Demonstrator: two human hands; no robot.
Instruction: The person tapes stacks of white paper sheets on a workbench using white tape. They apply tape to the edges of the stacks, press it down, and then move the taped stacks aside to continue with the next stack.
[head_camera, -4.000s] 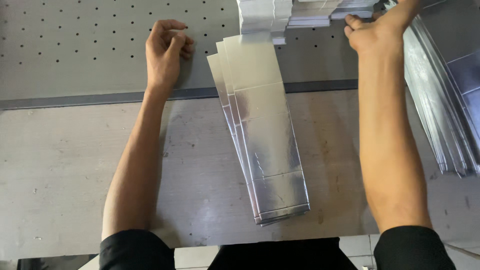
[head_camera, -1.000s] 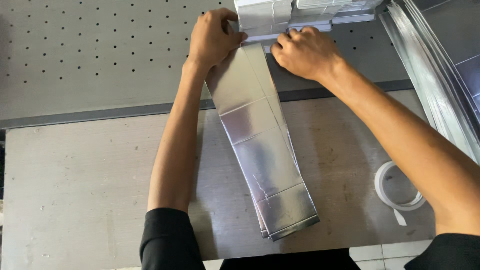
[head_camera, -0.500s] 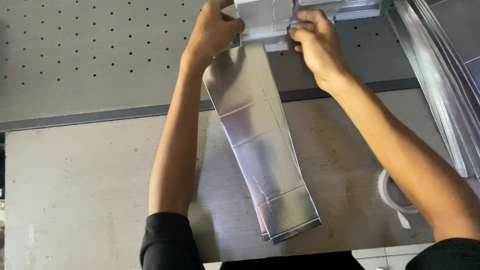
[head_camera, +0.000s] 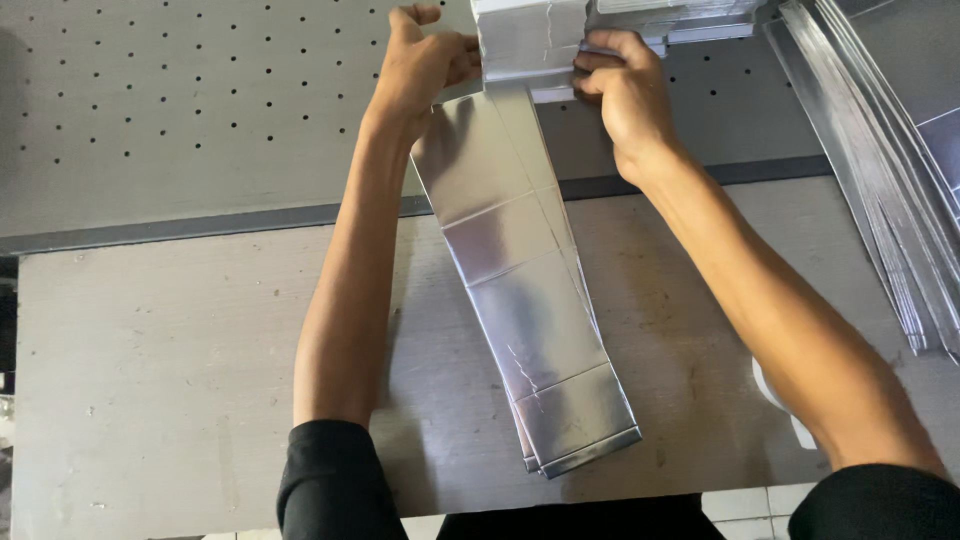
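Grey and scuffed, the tabletop (head_camera: 180, 350) runs up to a perforated metal panel (head_camera: 180, 100) at the back, and both bare hands are up at that far edge. Left hand (head_camera: 425, 65) has its grip pinched on the upper left corner of a stack of long silvery foil sleeves (head_camera: 530, 300), thumb out in front. Right hand (head_camera: 625, 95) is curled shut on the stack's upper right edge, knuckles toward the camera. That stack lies lengthwise down the tabletop between the two forearms, its top end tucked under a folded silver bundle (head_camera: 530, 40) on the panel. Off to the right, more foil sheets (head_camera: 890, 200) lie fanned, well apart from both hands.
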